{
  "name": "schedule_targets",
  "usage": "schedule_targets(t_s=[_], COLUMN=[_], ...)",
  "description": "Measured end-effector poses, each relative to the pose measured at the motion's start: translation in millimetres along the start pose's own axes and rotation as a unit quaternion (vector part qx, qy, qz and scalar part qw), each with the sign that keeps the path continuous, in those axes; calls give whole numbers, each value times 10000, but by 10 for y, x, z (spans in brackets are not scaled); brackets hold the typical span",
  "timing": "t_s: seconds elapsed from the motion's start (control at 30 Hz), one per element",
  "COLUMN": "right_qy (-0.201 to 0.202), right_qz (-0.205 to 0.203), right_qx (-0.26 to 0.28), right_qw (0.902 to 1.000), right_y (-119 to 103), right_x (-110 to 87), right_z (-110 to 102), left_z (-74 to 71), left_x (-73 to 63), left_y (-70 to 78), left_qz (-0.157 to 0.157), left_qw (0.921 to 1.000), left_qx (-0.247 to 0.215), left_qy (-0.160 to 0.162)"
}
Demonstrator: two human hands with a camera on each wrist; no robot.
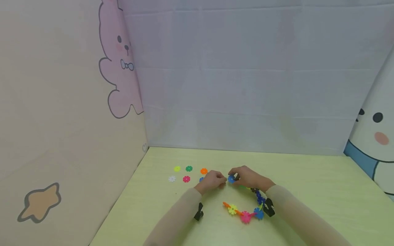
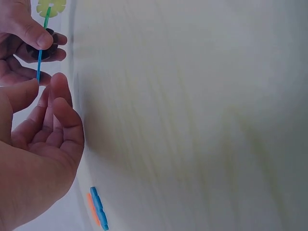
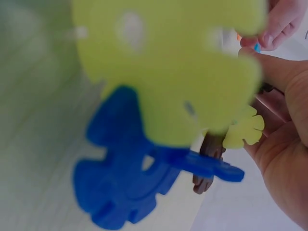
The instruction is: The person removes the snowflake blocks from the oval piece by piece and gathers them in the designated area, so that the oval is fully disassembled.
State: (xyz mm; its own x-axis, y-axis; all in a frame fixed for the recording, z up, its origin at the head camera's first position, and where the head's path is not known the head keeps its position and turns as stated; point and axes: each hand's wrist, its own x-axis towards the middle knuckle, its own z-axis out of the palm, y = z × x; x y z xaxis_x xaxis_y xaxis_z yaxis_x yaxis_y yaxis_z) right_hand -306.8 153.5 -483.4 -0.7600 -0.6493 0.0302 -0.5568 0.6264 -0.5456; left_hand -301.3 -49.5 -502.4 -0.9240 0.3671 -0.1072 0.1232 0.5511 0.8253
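Observation:
A chain of notched, flower-shaped plastic discs curves over the table, with a pink disc [image 1: 245, 217] in its front part. At its far end is a blue disc [image 1: 231, 179], seen edge-on in the left wrist view. My right hand [image 1: 250, 178] grips this end between thumb and fingers, a black disc [image 2: 44, 45] behind its thumb. My left hand [image 1: 213, 180] has its thumb and fingertips at the blue disc's free edge; their exact contact is partly hidden. Large in the right wrist view are a yellow disc [image 3: 163, 62] and a dark blue disc [image 3: 120, 183] of the chain.
Loose discs lie left of the hands: yellow [image 1: 177, 168], green [image 1: 189, 168], orange [image 1: 204, 171], white [image 1: 172, 179], pink [image 1: 186, 179] and a partly covered blue one [image 1: 201, 179]. A pale curtain [image 1: 246, 85] rises behind the table [image 1: 323, 198].

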Motion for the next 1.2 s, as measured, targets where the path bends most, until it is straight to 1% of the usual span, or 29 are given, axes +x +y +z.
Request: schedule_targets(t_s=[0.17, 0.3, 0.57, 0.77, 0.9, 1.03, 1.2], right_qy=[38, 55, 19, -12, -38, -151, -244], right_qz=[-105, -155, -88, -31, 75, 199, 200], right_qx=[-7, -10, -2, 113, 59, 2, -78], right_qw=[9999, 9999, 10000, 9999, 9999, 9997, 9995], right_y=[-11, -14, -19, -12, 8, 12, 5], right_x=[-2, 1, 8, -21, -53, -99, -141], right_z=[-11, -8, 11, 4, -14, -33, -47], left_z=[15, 14, 20, 36, 35, 25, 18], left_x=[6, 13, -4, -15, -20, -32, -33], left_y=[10, 35, 68, 62, 59, 61, 41], left_qz=[-90, -93, -72, -118, -172, -212, -165], left_qw=[9997, 9997, 9991, 9990, 9990, 9989, 9991], left_qx=[-227, -227, -374, -403, -404, -404, -356], left_qy=[-38, -96, -178, -136, -106, -110, -142])
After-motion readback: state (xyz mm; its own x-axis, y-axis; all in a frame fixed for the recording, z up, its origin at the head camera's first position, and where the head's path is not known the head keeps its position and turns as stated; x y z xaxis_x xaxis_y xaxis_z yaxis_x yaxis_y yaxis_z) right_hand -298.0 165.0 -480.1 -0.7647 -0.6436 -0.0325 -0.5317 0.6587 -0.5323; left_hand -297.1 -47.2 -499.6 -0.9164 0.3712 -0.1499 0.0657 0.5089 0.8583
